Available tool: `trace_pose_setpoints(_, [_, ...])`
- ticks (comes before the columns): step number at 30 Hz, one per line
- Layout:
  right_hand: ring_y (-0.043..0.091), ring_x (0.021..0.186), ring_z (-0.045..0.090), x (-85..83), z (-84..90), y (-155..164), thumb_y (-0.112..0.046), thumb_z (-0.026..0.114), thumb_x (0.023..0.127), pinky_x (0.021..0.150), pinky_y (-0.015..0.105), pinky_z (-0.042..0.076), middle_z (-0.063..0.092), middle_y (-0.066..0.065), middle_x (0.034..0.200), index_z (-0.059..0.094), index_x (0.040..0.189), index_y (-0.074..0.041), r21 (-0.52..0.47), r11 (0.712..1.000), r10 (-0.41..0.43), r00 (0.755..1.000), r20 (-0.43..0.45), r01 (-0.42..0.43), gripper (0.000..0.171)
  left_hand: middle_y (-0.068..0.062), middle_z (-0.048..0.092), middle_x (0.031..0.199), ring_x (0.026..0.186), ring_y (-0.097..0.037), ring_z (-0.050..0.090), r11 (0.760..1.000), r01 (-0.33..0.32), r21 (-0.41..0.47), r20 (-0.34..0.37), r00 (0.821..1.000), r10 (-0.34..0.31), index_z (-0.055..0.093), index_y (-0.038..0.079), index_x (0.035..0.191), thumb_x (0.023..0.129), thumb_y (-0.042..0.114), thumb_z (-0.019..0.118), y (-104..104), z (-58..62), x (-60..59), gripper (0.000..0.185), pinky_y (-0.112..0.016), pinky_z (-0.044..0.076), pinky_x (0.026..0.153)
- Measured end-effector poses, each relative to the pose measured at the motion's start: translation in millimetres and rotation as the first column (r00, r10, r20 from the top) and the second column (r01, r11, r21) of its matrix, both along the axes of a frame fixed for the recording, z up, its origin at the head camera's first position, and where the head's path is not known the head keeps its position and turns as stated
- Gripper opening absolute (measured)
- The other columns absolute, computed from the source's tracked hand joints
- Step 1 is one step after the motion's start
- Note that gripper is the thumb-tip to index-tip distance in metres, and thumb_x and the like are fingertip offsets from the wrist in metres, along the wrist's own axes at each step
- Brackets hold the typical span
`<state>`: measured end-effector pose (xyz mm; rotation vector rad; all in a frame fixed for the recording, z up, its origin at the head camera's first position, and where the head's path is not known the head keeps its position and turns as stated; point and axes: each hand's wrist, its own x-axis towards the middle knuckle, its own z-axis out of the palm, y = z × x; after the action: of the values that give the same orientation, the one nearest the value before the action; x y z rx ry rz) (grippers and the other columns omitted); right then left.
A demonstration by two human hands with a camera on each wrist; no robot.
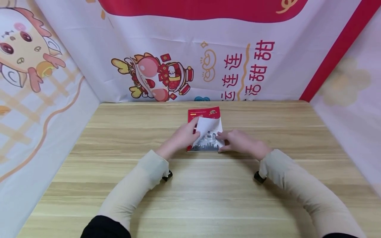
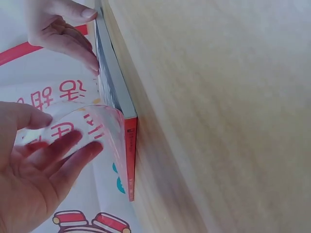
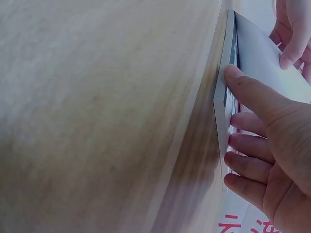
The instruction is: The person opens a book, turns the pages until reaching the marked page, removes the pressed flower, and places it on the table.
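Head view, nearest first: two cream sleeves (image 1: 140, 185) reach forward over the wooden table (image 1: 190, 195), and both hands meet at a small booklet (image 1: 205, 114) lying flat near the middle of the table, closer to the far edge. The left hand (image 1: 184, 136) curls its fingers round the booklet's cover page (image 1: 208, 127), lifted and bent over toward the right so its white underside shows. Seen from the left wrist, the fingers (image 2: 68, 155) lie behind that curved, translucent sheet with the thumb on its other side, so the page is pinched. The right hand (image 1: 238, 140) rests on the booklet's lower right corner; seen from the right wrist, its thumb (image 3: 248, 90) presses the edge of the closed pages while the other fingers lie loosely bent against the pages below it, gripping nothing. Beyond the booklet, a printed cloth backdrop (image 1: 190, 59) with a cartoon figure and red characters rises behind the table, with cloth panels on both sides.
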<state>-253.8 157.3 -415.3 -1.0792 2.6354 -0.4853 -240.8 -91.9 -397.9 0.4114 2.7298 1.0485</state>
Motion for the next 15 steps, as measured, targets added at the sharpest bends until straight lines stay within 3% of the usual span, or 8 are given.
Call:
trace_pose_setpoints(5, [0.012,0.071,0.052,-0.1,2.0,-0.7,-0.034,0.082,0.089,0.070,0.028,0.050,0.072,0.007,0.112,0.065,0.138,-0.008,0.000,1.000,-0.009,1.000,0.016,0.009,0.058,-0.006,0.027,0.167,0.149,-0.025,0.034,1.000,-0.024,-0.018,-0.114,0.993,0.022,0.008,0.030,0.167,0.096,0.015,0.072,-1.9,4.0,-0.6,0.097,-0.048,0.039,0.114])
trace_pose_setpoints(8, [0.012,0.072,0.052,-0.2,2.3,-1.5,-0.033,0.081,0.090,0.072,0.028,0.050,0.070,0.011,0.125,0.066,0.138,-0.007,0.003,1.000,-0.014,1.000,0.023,0.014,0.056,-0.004,0.005,0.173,0.157,-0.028,0.010,0.989,0.008,-0.150,-0.208,0.977,-0.039,0.008,0.027,0.167,0.096,0.014,0.071,-3.1,7.4,-0.2,0.096,-0.054,0.025,0.120])
trace_pose_setpoints(10, [0.012,0.072,0.052,-0.7,1.9,-2.0,-0.032,0.081,0.091,0.072,0.028,0.050,0.067,0.013,0.133,0.066,0.137,-0.006,0.005,1.000,-0.014,1.000,0.026,0.013,0.055,-0.001,-0.012,0.171,0.156,-0.028,-0.011,0.962,0.013,-0.273,-0.266,0.960,-0.088,0.013,0.025,0.167,0.097,0.013,0.069,-3.8,9.8,0.9,0.090,-0.060,0.010,0.121])
trace_pose_setpoints(12, [0.011,0.071,0.052,-1.1,1.7,-2.1,-0.031,0.080,0.091,0.071,0.029,0.050,0.065,0.014,0.136,0.066,0.137,-0.006,0.007,1.000,-0.012,1.000,0.026,0.012,0.054,0.000,-0.026,0.167,0.150,-0.029,-0.028,0.920,0.006,-0.391,-0.299,0.945,-0.133,0.017,0.024,0.166,0.097,0.013,0.066,-4.3,13.0,3.0,0.086,-0.066,-0.003,0.118])
trace_pose_setpoints(15, [0.010,0.069,0.050,-1.5,1.5,-1.8,-0.030,0.080,0.092,0.070,0.029,0.049,0.061,0.015,0.141,0.066,0.136,-0.004,0.009,1.000,-0.009,1.000,0.025,0.008,0.053,0.000,-0.037,0.161,0.143,-0.027,-0.042,0.862,-0.014,-0.507,-0.322,0.931,-0.174,0.021,0.025,0.166,0.095,0.009,0.066,-5.9,16.9,6.2,0.086,-0.066,-0.016,0.113])
